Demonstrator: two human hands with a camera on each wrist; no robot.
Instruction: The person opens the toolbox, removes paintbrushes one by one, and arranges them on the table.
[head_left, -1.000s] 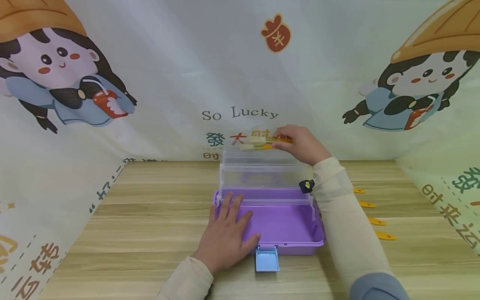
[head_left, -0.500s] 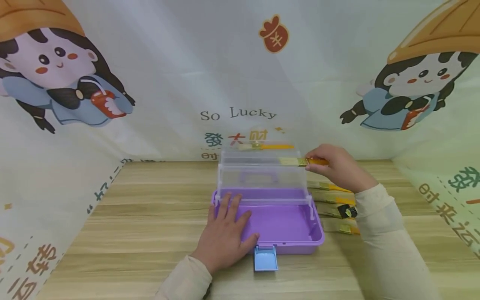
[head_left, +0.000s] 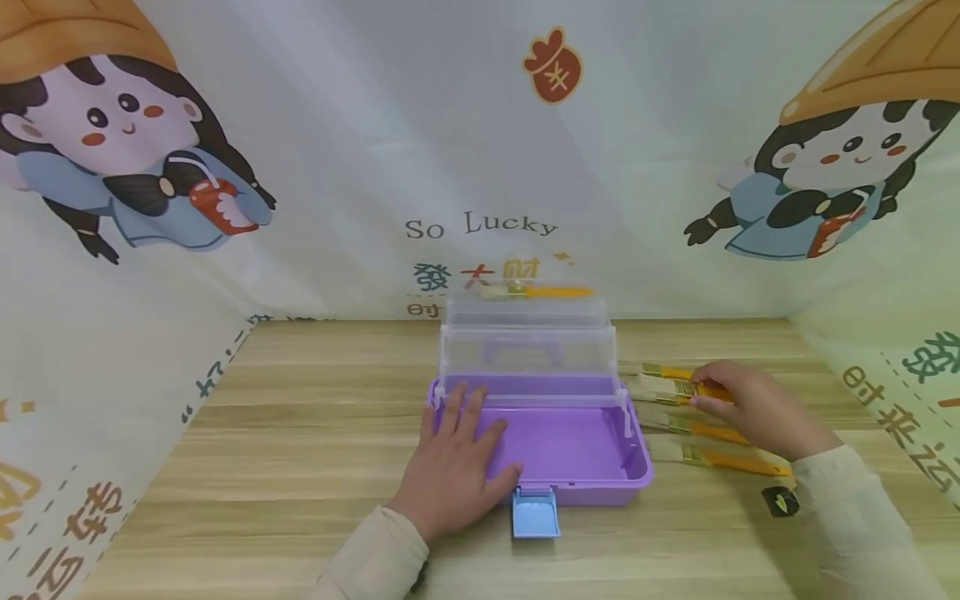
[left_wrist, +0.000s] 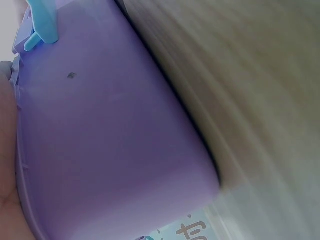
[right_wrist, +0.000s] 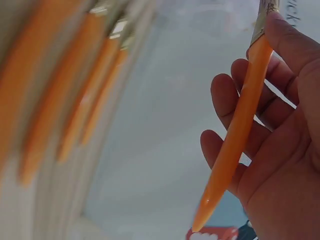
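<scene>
A paintbrush (right_wrist: pixel 234 137) with an orange handle is pinched near its metal band by the thumb and fingers of my right hand (head_left: pixel 757 407). Its pale bristles point left, above the other paintbrushes at the box's right. My left hand (head_left: pixel 459 473), fingers extended, rests over the front left part of the purple box (head_left: pixel 562 446). The thumb lies on the front rim. Behind the box its clear lid (head_left: pixel 528 350) stands raised, and one paintbrush (head_left: pixel 555 292) lies across the top of it. A blue latch (head_left: pixel 536 515) hangs down at the front.
Several orange-handled paintbrushes (head_left: pixel 738 460) lie in a row on the wooden table (head_left: pixel 322 408), right of the box. A printed cloth (head_left: pixel 360 150) rises behind the table and along both sides. A black patch (head_left: pixel 780 502) sits by the right sleeve.
My right hand has carried one paintbrush from above the lid down and right to the row on the table. The other brush stays on the lid. My left hand has not moved.
</scene>
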